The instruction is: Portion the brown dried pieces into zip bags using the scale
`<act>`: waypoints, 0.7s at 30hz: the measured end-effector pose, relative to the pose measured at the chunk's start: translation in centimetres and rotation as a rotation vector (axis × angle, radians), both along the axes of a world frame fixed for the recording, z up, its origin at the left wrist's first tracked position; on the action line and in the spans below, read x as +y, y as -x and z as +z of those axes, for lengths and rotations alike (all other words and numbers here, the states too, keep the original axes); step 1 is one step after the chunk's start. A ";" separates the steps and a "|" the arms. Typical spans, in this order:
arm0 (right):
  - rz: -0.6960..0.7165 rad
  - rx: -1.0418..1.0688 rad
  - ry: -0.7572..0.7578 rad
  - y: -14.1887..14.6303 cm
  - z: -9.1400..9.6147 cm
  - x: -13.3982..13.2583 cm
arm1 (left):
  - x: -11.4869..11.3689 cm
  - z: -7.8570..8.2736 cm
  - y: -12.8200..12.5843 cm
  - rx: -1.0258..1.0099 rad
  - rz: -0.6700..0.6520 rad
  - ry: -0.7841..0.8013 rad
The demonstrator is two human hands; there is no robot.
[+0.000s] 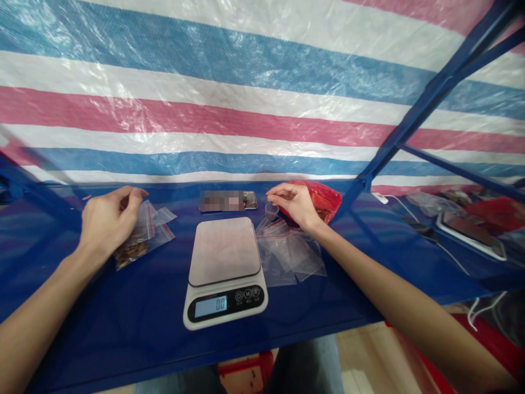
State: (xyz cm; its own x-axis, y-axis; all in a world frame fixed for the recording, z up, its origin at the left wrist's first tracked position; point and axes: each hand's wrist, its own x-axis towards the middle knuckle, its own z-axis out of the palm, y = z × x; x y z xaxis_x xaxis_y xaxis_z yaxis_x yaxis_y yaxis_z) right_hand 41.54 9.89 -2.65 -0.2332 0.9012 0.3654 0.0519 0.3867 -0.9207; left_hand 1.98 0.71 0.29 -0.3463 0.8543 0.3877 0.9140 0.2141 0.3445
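My left hand [109, 219] is curled closed above the left side of the table, its thumb near the index finger; anything inside is hidden. Just under it lie filled zip bags [133, 250] with brown pieces in them. At the back right, my right hand [293, 202] pinches a small clear plastic cup [271, 210] by its rim. Behind that hand stands an open red bag [328, 200] with brown contents. A white kitchen scale [225, 268] sits between my hands, its plate bare and its display reading 0.0.
Several flat, clear zip bags [291, 254] lie right of the scale. Behind it is a phone [250, 200]. Blue metal bars [410, 120] frame the blue table [159, 317], with a striped sheet [246, 109] behind. Farther right lie a white-edged device [471, 235] and cables.
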 end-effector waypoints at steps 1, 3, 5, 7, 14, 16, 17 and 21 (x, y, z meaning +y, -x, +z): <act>0.003 0.006 0.005 -0.1 0.0 0.0 | 0.0 0.0 0.1 0.000 -0.003 -0.007; 0.009 0.020 0.006 -0.1 0.0 0.0 | 0.0 -0.1 0.1 -0.002 -0.008 -0.017; 0.016 0.028 0.007 -0.2 0.1 -0.1 | -0.1 0.0 0.1 -0.007 -0.011 -0.018; 0.015 0.030 0.011 -0.2 0.1 -0.2 | -0.1 0.0 0.0 -0.010 -0.006 -0.024; 0.027 0.026 0.028 -0.3 0.6 -0.9 | 0.0 -0.1 0.1 -0.014 -0.011 -0.048; 0.030 0.018 0.032 -0.3 0.8 -1.1 | 0.0 -0.2 0.2 -0.017 -0.011 -0.049; 0.031 0.014 0.035 -0.3 0.8 -1.1 | 0.0 -0.2 0.2 -0.019 -0.010 -0.048; 0.040 0.019 0.038 -0.3 0.9 -1.3 | 0.0 -0.4 0.4 -0.014 -0.019 -0.055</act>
